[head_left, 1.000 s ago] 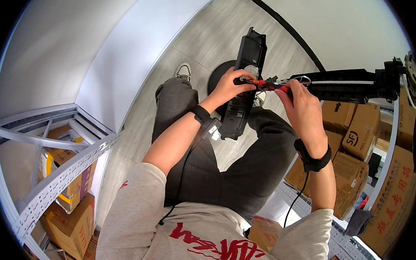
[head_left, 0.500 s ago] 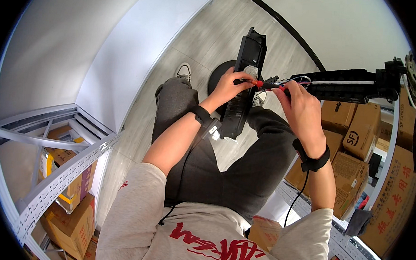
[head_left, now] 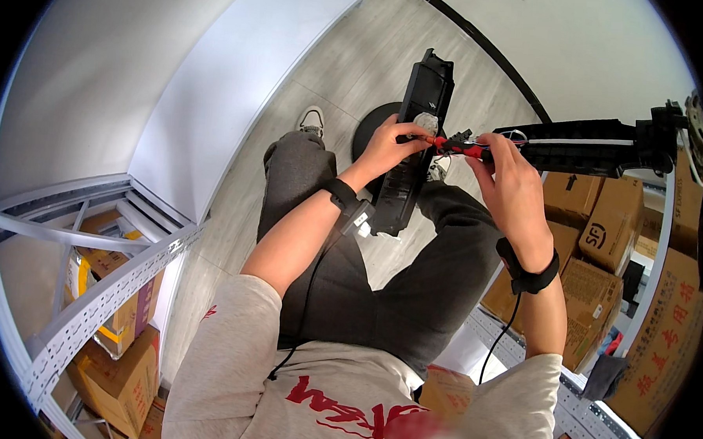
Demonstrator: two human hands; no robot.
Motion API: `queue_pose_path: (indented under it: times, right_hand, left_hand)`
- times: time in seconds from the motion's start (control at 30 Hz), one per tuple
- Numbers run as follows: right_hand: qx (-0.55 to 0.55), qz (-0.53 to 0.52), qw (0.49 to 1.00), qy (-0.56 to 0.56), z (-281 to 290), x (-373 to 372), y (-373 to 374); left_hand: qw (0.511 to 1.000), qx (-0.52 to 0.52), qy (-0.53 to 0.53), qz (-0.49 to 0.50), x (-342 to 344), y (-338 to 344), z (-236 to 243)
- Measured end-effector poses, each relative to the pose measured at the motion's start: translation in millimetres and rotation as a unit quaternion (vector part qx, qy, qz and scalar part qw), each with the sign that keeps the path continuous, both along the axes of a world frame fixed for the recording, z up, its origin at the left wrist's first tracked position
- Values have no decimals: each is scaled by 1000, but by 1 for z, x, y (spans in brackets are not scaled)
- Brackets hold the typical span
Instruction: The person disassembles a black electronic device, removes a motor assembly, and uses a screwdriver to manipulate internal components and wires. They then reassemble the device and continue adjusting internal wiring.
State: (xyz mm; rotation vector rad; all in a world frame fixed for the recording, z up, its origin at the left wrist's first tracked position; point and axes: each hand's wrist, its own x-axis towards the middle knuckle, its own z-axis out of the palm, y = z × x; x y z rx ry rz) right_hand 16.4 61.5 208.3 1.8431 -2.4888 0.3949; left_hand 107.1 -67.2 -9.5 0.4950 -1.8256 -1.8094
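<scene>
In front of my knees, a red-and-black screwdriver lies level between my two hands. My right hand is closed with thumb and fingers around the right end of its handle. At the other end, my left hand pinches the thin tip between thumb and fingers. A long black plastic housing stands slantwise beneath my left hand, with a clear crumpled piece at its middle. To the right, another long black part carries a white cable and loose coloured wires close to my right fingers.
Behind the housing sits a round black base on the grey wood-look floor. Cardboard boxes fill a metal rack at right. Another metal rack with boxes stands at left. Black cords run from both wristbands.
The screwdriver's handle has turned, showing black patches and red in a different pattern. My right fingers have shifted slightly along it, while my left hand keeps nearly the same place.
</scene>
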Motion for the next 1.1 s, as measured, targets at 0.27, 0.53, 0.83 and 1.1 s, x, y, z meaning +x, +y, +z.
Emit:
queue_pose_path:
  times: [0.27,0.53,0.83,1.1]
  right_hand:
    - [98,-13,993,70,-6,-3,3]
    - [7,43,998,50,-7,1,0]
    - [4,8,1000,16,-13,-2,1]
    - [82,16,994,65,-7,-5,4]
  left_hand:
    - [999,-37,35,18,-1,-2,-6]
    - [1000,-9,25,17,-1,0,-6]
    - [999,-35,-4,7,-2,-2,-10]
    - [1000,-23,-7,-2,-1,-3,-8]
